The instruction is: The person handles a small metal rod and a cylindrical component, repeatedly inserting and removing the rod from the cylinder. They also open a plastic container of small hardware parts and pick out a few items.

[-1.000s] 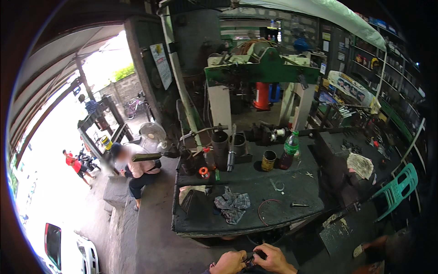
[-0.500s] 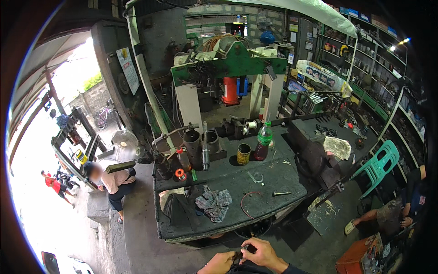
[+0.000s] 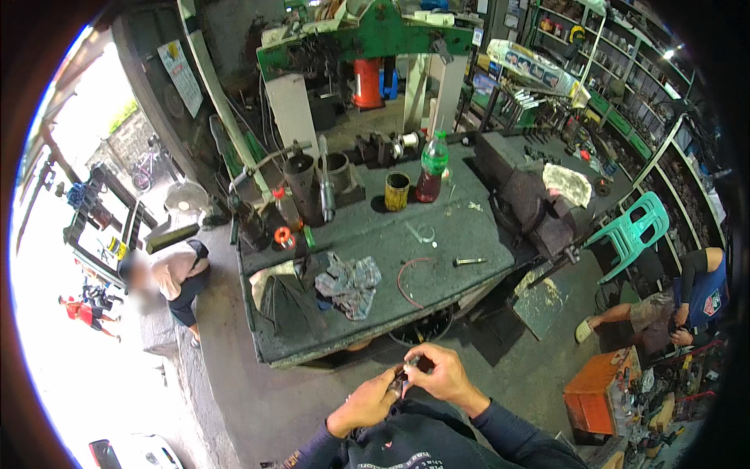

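Note:
My left hand (image 3: 364, 405) is closed round a small dark part (image 3: 399, 381), metallic in look, held in front of my body on the near side of the workbench (image 3: 371, 313). My right hand (image 3: 443, 379) meets it there, with thumb and fingers pinched at a dark piece on the upper end. Fingers cover most of both, so their exact kind cannot be made out. Closest on the bench top are a crumpled checked rag (image 3: 348, 285), a thin red wire loop (image 3: 406, 283) and a bolt-like metal rod (image 3: 470, 261).
A bottle of red liquid (image 3: 430, 176), a yellow can (image 3: 396, 193) and dark metal cylinders (image 3: 305, 187) stand farther back. Behind them rises a green press frame (image 3: 375, 31). One person sits at right by an orange box (image 3: 598, 391); another bends at left. A green chair (image 3: 629, 234) stands right.
The view has tilted down, so the bench sits higher in the picture and more of my forearms shows. Both hands still hold the small dark part.

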`<state>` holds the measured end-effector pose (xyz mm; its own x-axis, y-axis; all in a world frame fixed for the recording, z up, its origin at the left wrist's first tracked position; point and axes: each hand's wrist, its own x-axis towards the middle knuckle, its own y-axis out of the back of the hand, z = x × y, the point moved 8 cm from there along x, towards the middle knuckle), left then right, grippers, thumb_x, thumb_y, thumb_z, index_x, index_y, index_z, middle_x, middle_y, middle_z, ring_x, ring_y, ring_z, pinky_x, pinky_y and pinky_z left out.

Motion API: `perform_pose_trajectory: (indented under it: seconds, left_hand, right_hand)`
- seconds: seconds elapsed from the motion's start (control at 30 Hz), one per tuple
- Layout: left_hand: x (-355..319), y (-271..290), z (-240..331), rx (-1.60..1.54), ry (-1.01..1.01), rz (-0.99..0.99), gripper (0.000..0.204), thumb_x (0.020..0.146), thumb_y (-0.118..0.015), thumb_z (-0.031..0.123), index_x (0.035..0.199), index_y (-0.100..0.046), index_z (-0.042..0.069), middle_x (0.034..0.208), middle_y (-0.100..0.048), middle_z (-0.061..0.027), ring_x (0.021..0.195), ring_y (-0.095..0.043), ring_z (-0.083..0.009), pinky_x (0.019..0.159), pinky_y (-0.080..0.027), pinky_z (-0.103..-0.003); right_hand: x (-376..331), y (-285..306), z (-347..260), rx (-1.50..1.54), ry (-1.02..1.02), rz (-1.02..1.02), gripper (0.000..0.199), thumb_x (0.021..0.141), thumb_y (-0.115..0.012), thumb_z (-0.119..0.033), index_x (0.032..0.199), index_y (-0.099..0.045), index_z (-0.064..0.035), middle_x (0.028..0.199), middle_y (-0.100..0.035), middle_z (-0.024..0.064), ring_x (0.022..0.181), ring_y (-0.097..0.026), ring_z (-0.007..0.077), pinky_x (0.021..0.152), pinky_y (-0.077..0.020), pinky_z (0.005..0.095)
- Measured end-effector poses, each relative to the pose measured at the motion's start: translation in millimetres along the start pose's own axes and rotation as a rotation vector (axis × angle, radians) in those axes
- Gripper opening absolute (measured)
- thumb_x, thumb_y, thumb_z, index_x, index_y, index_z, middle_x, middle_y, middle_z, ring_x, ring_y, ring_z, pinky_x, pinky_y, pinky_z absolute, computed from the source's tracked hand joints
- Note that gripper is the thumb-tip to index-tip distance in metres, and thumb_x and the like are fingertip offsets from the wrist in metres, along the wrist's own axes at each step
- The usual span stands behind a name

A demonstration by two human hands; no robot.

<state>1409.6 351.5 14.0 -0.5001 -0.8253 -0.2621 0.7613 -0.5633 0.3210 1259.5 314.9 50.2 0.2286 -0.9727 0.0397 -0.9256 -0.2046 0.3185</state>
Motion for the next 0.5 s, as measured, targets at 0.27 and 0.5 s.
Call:
perform_pose_trajectory:
  seconds: [0.27,0.5]
  left_hand:
    - [-2.7,16.1,0.1,0.298,0.162,0.243,0.039,0.083,-0.079,0.024,0.111,-0.064,0.001,0.096,-0.071,-0.0221,0.096,-0.068,-0.0449,0.079,-0.052,-0.051]
    - [-1.5,4.3,3.8,0.14,-0.077,0.111,0.046,0.087,-0.077,0.018,0.124,-0.058,0.0,0.096,-0.071,-0.0222,0.094,-0.07,-0.0409,0.083,-0.054,-0.048]
  right_hand:
    - [-10.2,-8.1,22.5,0.126,-0.112,-0.018,0.019,0.088,-0.077,-0.007,0.104,-0.069,-0.0011,0.086,-0.069,0.004,0.075,-0.067,0.0095,0.067,-0.052,0.0261]
    - [-9.9,-6.9,16.8,0.116,-0.096,0.0,0.019,0.087,-0.078,-0.008,0.103,-0.07,-0.0026,0.083,-0.067,0.0036,0.072,-0.061,0.0084,0.065,-0.0496,0.0262]
